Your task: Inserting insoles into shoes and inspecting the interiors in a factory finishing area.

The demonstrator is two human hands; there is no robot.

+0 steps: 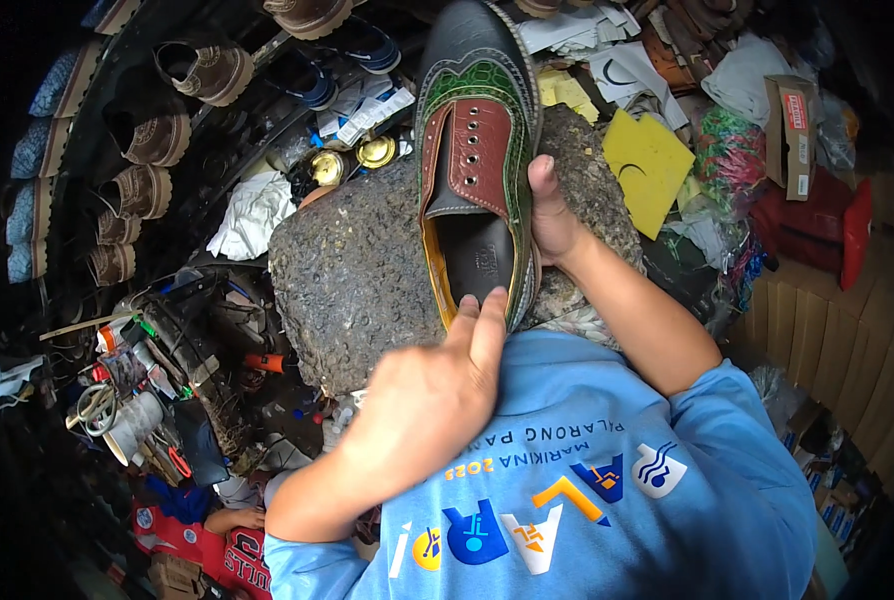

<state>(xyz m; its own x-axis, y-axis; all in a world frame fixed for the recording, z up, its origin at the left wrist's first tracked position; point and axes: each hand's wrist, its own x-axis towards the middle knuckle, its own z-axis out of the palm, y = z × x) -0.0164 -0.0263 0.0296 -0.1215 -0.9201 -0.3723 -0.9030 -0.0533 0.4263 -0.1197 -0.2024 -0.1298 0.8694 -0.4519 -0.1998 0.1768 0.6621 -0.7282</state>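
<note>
A lace-up shoe [480,160] without laces is held sole-down above a rough grey stone block [347,270]. It has a black toe, a green crocodile-textured band and a reddish-brown eyelet panel. My right hand [555,212] grips its right side, thumb up along the edge and the other fingers hidden beneath. At the heel, my left hand [432,395] reaches in with two fingers stretched out, their tips touching the dark insole [472,255]. That hand's remaining fingers are curled, and its thumb is out of sight.
Rows of brown shoes [152,137] line racks at the left. Yellow sheets [647,165] and a narrow box [792,135] lie right of the block. Two round gold-coloured tins [375,151] sit beyond it. A thread spool [135,425] and tools clutter the lower left, near a person in red [182,535].
</note>
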